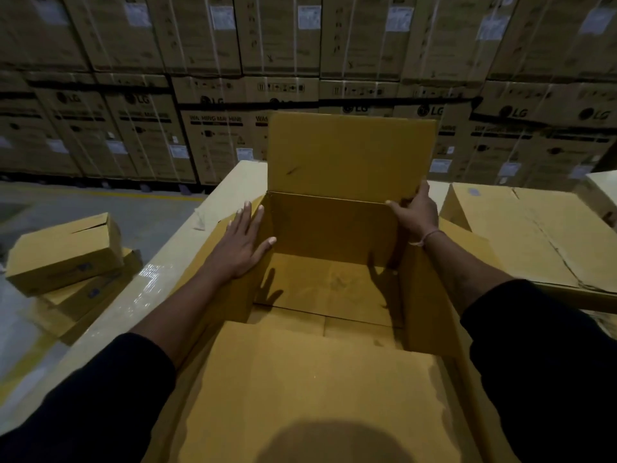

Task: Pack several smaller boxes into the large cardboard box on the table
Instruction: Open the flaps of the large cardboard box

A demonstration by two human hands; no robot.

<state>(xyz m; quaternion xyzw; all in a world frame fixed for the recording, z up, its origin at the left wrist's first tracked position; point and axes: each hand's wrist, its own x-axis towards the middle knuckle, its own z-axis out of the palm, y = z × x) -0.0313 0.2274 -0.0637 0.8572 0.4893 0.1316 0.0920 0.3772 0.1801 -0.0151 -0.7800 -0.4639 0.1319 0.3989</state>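
Still preparing: large cardboard box (334, 289) sits empty on the table (187, 242); left hand (245, 243) presses flat, right hand (417, 212) grips the far corner; next, fetch smaller boxes (66, 255), left

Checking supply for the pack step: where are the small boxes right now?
Head view, far left: two small boxes stacked beside and below the table's left edge, well left of the left hand pressing on the large cardboard box's left flap.

Large box (330, 289) on table (213, 202); small boxes (66, 259) left (stacked).
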